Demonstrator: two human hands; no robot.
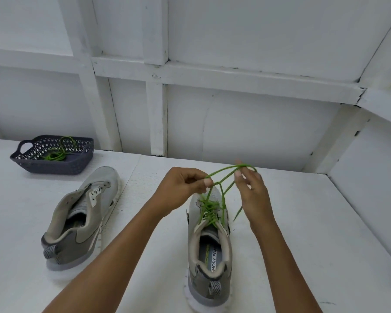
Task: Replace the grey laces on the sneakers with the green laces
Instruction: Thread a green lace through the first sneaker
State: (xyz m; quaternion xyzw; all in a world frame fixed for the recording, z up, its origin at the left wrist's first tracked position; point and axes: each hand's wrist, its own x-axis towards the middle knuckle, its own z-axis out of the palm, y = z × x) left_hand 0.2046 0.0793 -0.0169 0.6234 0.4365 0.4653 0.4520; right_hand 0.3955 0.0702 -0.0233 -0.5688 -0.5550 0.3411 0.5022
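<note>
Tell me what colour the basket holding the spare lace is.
The basket is dark blue-grey with perforated lattice walls, clearest in the head view.

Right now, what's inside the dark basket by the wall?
A coiled green lace lies inside the basket. The near wall covers part of the bottom, so anything lying flat there cannot be seen.

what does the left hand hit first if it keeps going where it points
Likely the right hand: the left hand points rightward along the green lace both pinch. Depth unclear.
</note>
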